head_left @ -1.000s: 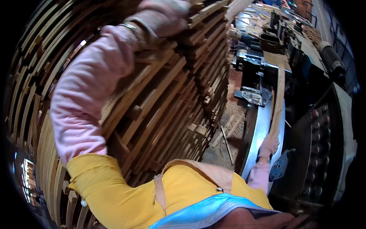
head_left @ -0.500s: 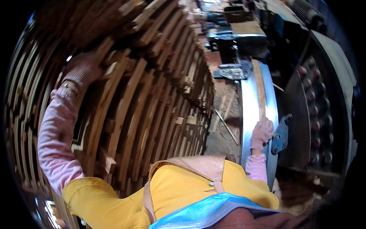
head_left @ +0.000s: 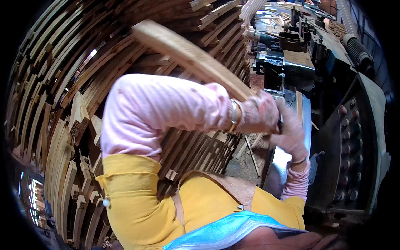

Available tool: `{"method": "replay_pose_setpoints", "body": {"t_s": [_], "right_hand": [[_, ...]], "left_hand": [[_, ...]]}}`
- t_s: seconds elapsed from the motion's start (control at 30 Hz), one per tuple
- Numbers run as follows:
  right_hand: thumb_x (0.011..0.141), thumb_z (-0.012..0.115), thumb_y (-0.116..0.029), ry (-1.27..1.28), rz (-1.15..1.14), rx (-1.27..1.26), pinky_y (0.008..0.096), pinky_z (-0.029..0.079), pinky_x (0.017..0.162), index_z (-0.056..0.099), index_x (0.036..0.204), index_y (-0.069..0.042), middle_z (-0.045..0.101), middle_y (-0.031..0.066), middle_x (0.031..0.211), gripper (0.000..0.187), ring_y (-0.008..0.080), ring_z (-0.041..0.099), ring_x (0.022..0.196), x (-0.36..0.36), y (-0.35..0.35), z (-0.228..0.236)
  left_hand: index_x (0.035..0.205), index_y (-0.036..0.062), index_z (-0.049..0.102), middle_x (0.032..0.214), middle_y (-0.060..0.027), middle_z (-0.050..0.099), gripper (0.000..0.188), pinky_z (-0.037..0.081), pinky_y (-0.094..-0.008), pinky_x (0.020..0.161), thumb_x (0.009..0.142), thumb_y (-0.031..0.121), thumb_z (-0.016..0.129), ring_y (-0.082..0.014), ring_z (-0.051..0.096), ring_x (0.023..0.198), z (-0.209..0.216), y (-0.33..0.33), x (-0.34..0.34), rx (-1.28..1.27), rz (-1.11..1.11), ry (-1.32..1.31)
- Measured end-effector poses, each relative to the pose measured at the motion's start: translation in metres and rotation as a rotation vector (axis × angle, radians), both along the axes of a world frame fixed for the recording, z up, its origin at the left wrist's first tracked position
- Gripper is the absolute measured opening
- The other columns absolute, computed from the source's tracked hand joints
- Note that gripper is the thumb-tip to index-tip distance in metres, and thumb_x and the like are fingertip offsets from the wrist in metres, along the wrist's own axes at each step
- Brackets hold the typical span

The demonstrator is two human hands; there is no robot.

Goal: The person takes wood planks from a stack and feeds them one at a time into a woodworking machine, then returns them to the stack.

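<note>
A pale wooden plank (head_left: 193,58) slants through the air from the upper left down to my hands. My left hand (head_left: 256,111), gloved in light knit, is closed around its lower end, with that forearm reaching across my chest. Right against it is my right hand (head_left: 291,135), also gloved, over the shiny metal machine bed (head_left: 277,164). Motion smears its fingers, so whether they grip the plank end is unclear. Behind the hands, a narrow wooden strip (head_left: 299,104) lies along the bed.
Tall stacks of wooden planks (head_left: 75,154) fill the left side. A control panel (head_left: 350,150) with rows of round buttons stands at the right. Machine heads (head_left: 298,68) and a motor (head_left: 358,52) are farther off. Offcuts (head_left: 252,154) lie on the floor.
My left hand has swung right from the stack, bringing a plank over to my right hand. My right hand has come off the strip on the bed and lifted slightly.
</note>
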State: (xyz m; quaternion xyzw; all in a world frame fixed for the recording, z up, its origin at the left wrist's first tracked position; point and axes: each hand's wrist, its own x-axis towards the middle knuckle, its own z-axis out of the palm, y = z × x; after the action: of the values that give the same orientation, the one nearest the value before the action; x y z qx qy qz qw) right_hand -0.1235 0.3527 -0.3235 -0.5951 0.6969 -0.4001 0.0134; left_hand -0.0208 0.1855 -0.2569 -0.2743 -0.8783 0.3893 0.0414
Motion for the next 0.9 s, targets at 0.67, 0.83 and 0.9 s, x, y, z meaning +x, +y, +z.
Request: {"method": "replay_pose_setpoints", "body": {"t_s": [0.67,0.83,0.9], "right_hand": [[0.099,0.061,-0.043,0.223,-1.491,0.485,0.0452,0.055,0.093,0.050,0.152,-0.015,0.069,0.0083,0.129,0.061,0.0301,0.064,0.115,0.013,0.059,-0.299],[0.102,0.059,-0.044,0.122,-1.335,0.414,0.0445,0.055,0.097,0.039,0.158,-0.015,0.066,0.0125,0.135,0.066,0.0317,0.063,0.120,-0.119,-0.008,-0.284],[0.101,0.060,-0.042,0.060,-1.295,0.438,0.0455,0.053,0.100,0.038,0.159,-0.016,0.065,0.0143,0.136,0.067,0.0341,0.062,0.122,-0.130,-0.009,-0.292]], "left_hand": [[0.140,0.0131,0.056,0.137,-0.0097,0.062,0.051,0.047,-0.0445,0.109,0.095,0.036,0.067,-0.0287,0.060,0.127,0.167,-0.101,-0.019,0.159,0.546,0.284],[0.104,0.0122,0.075,0.091,-0.0168,0.076,0.036,0.059,-0.0495,0.081,0.093,0.044,0.062,-0.0394,0.073,0.090,0.258,-0.176,0.031,0.133,0.708,0.683],[0.105,0.0077,0.073,0.100,-0.0196,0.075,0.034,0.059,-0.0503,0.086,0.090,0.038,0.065,-0.0400,0.073,0.096,0.263,-0.209,0.042,0.012,1.047,0.716]]}}
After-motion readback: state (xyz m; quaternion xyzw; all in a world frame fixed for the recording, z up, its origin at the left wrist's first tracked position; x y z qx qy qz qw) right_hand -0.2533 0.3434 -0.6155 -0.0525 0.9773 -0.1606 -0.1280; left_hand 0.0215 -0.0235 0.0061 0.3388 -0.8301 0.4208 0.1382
